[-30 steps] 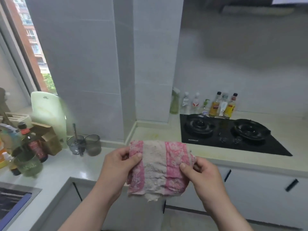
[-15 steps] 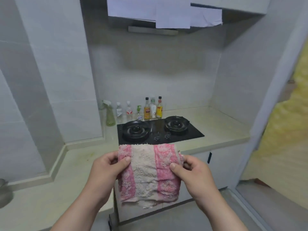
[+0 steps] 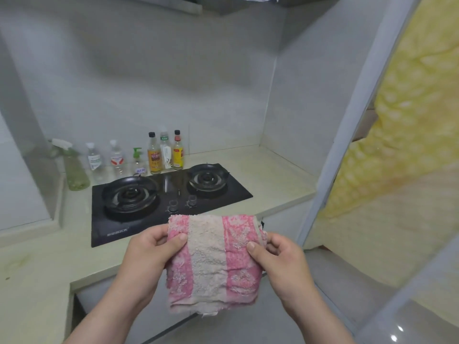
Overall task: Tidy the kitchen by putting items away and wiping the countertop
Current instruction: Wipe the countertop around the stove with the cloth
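Progress on the wiping step appears to be nil: the cloth (image 3: 213, 259) is held in the air at lower centre of the frame, in front of the countertop (image 3: 37, 264) edge and not touching it. A faint greenish smear (image 3: 17, 263) shows on the countertop at lower left, which suggests that this surface is yet to be wiped. The stove (image 3: 171, 194) sits at centre left with nothing on its burners. A row of bottles (image 3: 154, 155) stands upright against the wall just behind the stove, with a spray bottle (image 3: 74, 167) at the left end of the row. Whether this is their storage place cannot be determined, so the putting-away portion cannot be rated complete. The cloth, pink with a pale centre band, hangs folded between both hands. The left hand (image 3: 149, 254) grips its left edge: the left thumb (image 3: 180, 238) presses on the front face, and the other fingers curl behind the fabric, out of view. The right hand (image 3: 280, 259) pinches the right edge, with the right thumb (image 3: 251, 245) on the front and the fingers curled behind. The upper edge runs roughly level between the two grips, and the lower edge hangs free below both hands.
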Motion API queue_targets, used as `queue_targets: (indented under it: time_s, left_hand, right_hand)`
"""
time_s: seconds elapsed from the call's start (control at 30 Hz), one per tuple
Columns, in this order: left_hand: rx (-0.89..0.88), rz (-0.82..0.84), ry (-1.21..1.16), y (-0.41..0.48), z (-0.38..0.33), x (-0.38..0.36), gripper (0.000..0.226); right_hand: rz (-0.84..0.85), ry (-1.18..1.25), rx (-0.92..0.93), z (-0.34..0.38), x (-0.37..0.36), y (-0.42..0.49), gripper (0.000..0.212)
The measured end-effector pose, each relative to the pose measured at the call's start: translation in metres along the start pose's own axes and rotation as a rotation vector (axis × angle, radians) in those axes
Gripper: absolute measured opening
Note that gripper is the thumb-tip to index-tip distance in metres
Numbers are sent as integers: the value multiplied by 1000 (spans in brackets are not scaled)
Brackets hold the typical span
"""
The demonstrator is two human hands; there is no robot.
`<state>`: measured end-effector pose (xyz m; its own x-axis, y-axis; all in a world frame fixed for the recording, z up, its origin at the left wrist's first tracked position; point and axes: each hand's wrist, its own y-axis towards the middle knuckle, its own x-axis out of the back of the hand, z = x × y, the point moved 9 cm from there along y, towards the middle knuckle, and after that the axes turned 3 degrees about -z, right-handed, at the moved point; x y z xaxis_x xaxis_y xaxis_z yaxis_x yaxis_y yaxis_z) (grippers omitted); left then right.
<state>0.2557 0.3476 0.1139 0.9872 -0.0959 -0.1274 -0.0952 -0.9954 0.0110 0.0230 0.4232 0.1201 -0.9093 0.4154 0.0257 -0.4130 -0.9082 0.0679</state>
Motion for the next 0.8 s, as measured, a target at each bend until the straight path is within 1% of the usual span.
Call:
queue_targets:
  time_s: [0.07, 0.17, 0.23, 0.3, 0.47, 0.57, 0.8]
  left_hand:
    - [19, 19, -9, 31, 7, -15, 15]
    - [45, 37, -17, 76, 17, -38, 24]
    - [65, 56, -30, 103, 23, -54, 22]
    - [86, 66, -42, 126, 28, -71, 17]
    - [118, 128, -27, 168, 41, -120, 16]
    - [123, 147, -7, 188, 50, -149, 16]
    - [116, 146, 33, 237, 75, -223, 20]
  right_hand:
    - [-14, -4, -16, -7, 4, 32, 12]
    - [-40, -13, -39, -14, 12, 77, 14]
    - [-64, -24, -45, -18, 19, 102, 17]
    - [-82, -46, -51, -21, 30, 122, 15]
    - [-136, -99, -81, -32, 66, 164, 13]
    - [-162, -101, -101, -41, 88, 189, 4]
    - [-164, -131, -166, -67, 145, 264, 10]
